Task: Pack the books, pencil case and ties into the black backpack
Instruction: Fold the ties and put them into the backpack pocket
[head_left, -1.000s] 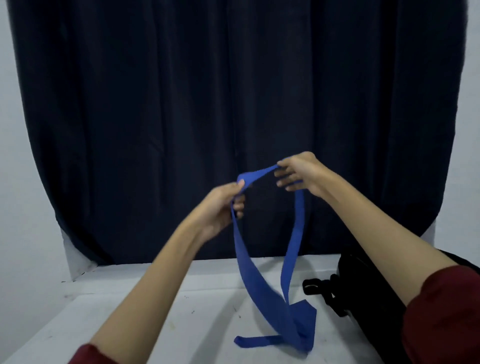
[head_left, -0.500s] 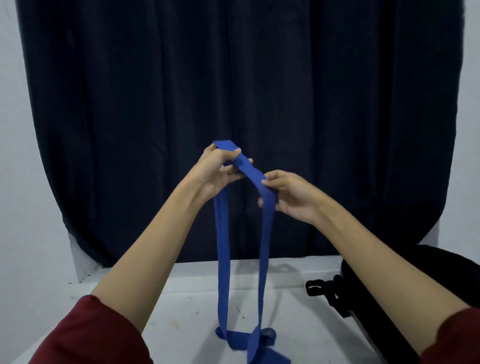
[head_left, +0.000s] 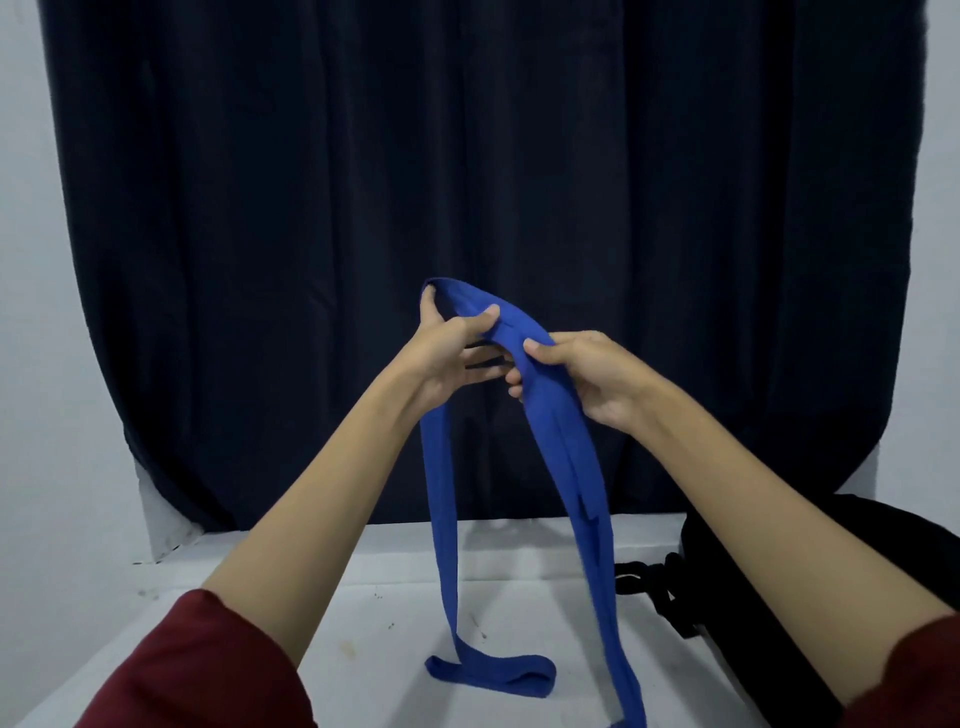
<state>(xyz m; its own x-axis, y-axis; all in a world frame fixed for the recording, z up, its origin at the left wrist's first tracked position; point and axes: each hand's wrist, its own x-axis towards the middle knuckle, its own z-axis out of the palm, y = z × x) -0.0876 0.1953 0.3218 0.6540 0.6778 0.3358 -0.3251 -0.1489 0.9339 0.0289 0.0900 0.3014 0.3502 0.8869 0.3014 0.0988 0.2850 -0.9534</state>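
Right arm hides much of the backpack (head_left: 727, 571)

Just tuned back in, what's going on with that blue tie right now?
A person holds the blue tie up in front of a dark curtain. The left hand and right hand both grip it near its folded top, close together. Two lengths hang down, with the lower ends trailing on the white table. The black backpack sits on the table to the right; the tie isn't in it.
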